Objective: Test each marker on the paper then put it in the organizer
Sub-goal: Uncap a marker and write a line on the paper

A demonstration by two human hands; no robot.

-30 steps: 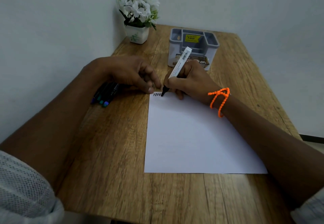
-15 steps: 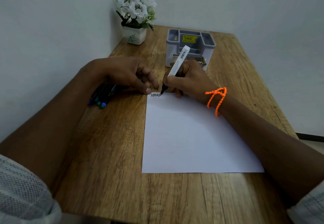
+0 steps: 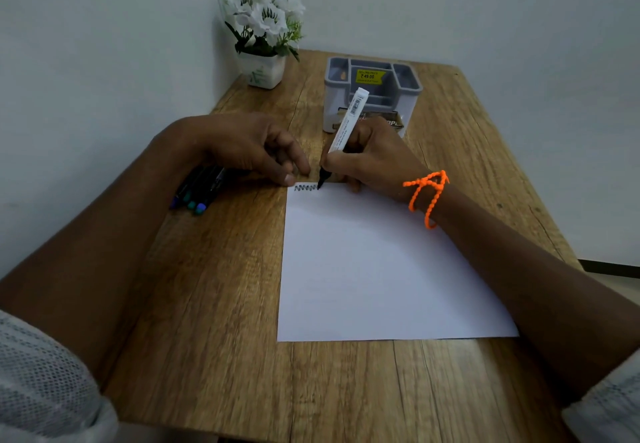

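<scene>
The wood-grain brown surface (image 3: 214,304) carried streaky darker lines. The rectangular sheet of paper (image 3: 374,269) was plain white, with a black zigzag scribble (image 3: 305,187) at its top left corner. The slim white marker (image 3: 346,124) had a black tip and a barcode print. The grey plastic organizer (image 3: 372,96) bore a yellow price sticker (image 3: 370,76). The dark loose markers (image 3: 199,189) ended in blue, teal and purple. A knotted bead wristband (image 3: 427,193) was bright orange. White flowers with green leaves (image 3: 265,16) stood in a white pot (image 3: 263,70).
</scene>
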